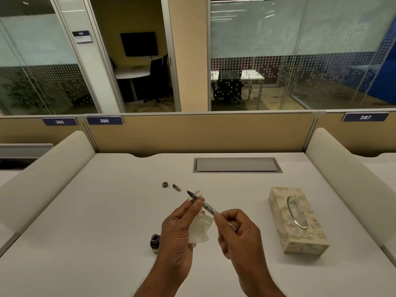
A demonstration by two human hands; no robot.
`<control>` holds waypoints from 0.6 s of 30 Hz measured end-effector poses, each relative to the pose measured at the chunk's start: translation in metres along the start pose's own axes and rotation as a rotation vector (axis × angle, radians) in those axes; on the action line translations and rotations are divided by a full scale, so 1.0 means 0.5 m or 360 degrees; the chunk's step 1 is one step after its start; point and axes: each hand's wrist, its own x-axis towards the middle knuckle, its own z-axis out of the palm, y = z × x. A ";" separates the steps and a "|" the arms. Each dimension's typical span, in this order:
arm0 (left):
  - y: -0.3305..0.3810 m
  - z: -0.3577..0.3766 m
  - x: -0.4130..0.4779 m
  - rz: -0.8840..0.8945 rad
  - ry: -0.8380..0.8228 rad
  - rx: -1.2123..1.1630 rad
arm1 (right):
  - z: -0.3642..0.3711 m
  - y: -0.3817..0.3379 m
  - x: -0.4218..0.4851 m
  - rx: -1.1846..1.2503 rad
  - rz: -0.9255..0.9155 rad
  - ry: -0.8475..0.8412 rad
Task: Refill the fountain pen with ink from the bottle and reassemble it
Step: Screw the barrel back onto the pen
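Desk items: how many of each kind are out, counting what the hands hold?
Pen parts: 2, pen, pen cap
Ink items: 2, ink bottle, bottle lid
Tissue items: 2, tissue, tissue box
Total: 6

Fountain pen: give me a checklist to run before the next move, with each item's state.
1. Pen held at both ends, by left hand and right hand: ok.
2. Tissue in the left hand, by the nib: ok.
3. Nib wiped clean: cannot tell.
4. Ink bottle closed: not ok; its cap lies apart on the desk.
5. Pen cap on desk: ok.
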 end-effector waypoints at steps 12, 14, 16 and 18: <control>0.005 0.000 0.004 0.0022 0.0010 -0.0005 | 0.011 0.006 0.000 -0.0178 -0.0139 0.0054; 0.005 -0.001 0.004 0.0016 0.0004 -0.0014 | 0.011 0.007 -0.001 -0.0157 -0.0102 0.0028; 0.006 -0.003 0.005 0.0010 -0.0010 -0.0032 | 0.013 0.001 -0.003 -0.0041 0.0010 -0.0062; 0.006 -0.005 0.005 0.0014 -0.0016 -0.0045 | 0.016 -0.002 -0.004 -0.0113 -0.0065 -0.0025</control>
